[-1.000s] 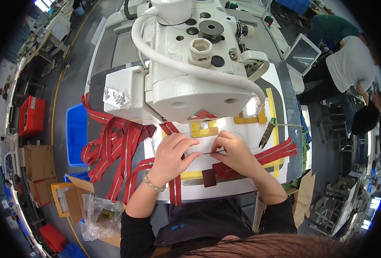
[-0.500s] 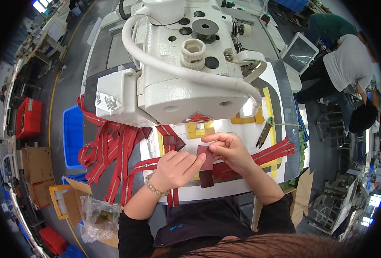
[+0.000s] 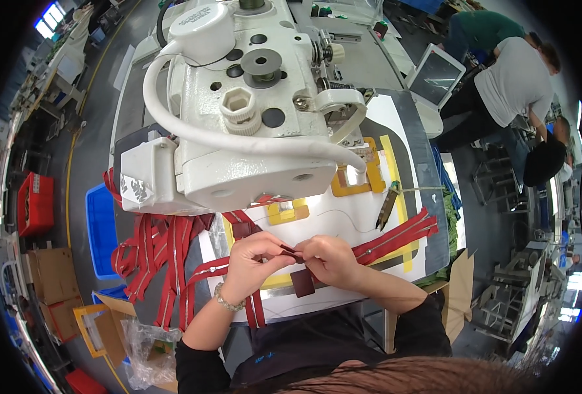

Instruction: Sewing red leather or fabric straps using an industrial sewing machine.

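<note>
My left hand [image 3: 253,264] and my right hand [image 3: 332,261] are pinched close together over the work surface in front of the sewing machine [image 3: 238,167]. Between their fingertips is a small maroon patch [image 3: 291,252], tilted edge-on and partly covered by the fingers. Just below it lies a second maroon patch [image 3: 302,284], on the white sheet [image 3: 330,217]. A red zipper tape [image 3: 399,238] with metal teeth runs out beyond my right hand. More red zipper tapes [image 3: 166,246] hang in a bunch left of my left hand.
Thread snips [image 3: 387,207] lie right of the machine head, near a yellow frame [image 3: 363,177]. A blue bin [image 3: 101,230] stands beyond the table's left edge. Cardboard boxes [image 3: 55,276] sit at the left. Two people [image 3: 511,85] bend over at the far right.
The patch between my hands has turned from flat-facing to edge-on, and my fingertips have come together on it. The whole view has shifted, so the machine appears further left.
</note>
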Action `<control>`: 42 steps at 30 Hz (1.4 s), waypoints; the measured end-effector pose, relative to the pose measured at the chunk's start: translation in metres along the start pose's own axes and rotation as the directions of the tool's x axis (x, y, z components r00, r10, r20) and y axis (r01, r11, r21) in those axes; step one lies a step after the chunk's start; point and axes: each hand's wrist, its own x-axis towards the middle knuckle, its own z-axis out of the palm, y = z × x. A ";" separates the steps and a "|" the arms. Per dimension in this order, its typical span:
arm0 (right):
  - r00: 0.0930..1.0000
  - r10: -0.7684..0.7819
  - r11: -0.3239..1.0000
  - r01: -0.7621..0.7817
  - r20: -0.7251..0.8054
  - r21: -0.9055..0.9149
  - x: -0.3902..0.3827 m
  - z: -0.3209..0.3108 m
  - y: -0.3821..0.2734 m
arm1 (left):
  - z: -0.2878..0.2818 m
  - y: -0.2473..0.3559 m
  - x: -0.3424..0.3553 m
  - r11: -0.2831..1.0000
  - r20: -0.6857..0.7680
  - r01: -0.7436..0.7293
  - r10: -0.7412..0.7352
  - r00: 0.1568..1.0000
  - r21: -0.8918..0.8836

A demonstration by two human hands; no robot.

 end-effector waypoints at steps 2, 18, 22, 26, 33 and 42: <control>0.922 0.387 0.826 -0.354 0.017 0.439 0.006 0.002 -0.005 | 0.001 0.002 -0.001 0.999 -0.024 0.002 -0.001 1.000 0.047; 0.759 0.616 0.445 -0.558 0.213 0.701 0.005 0.003 0.006 | 0.000 0.000 0.002 0.999 -0.087 -0.016 0.020 0.996 0.040; 0.792 0.598 0.558 -0.519 0.119 0.648 0.006 0.007 0.002 | 0.003 -0.001 0.004 0.989 -0.142 0.013 -0.034 0.989 -0.151; 0.780 0.617 0.503 -0.495 0.106 0.708 0.006 0.009 0.002 | 0.004 -0.001 0.007 0.995 -0.177 -0.048 0.032 0.984 -0.089; 0.780 0.617 0.516 -0.499 0.101 0.696 0.009 0.011 -0.001 | 0.000 -0.006 0.010 0.973 -0.212 -0.121 0.163 0.964 0.197; 0.758 0.644 0.497 -0.514 0.100 0.699 0.009 0.016 0.003 | -0.005 -0.001 0.015 0.956 -0.179 -0.074 0.129 0.975 0.286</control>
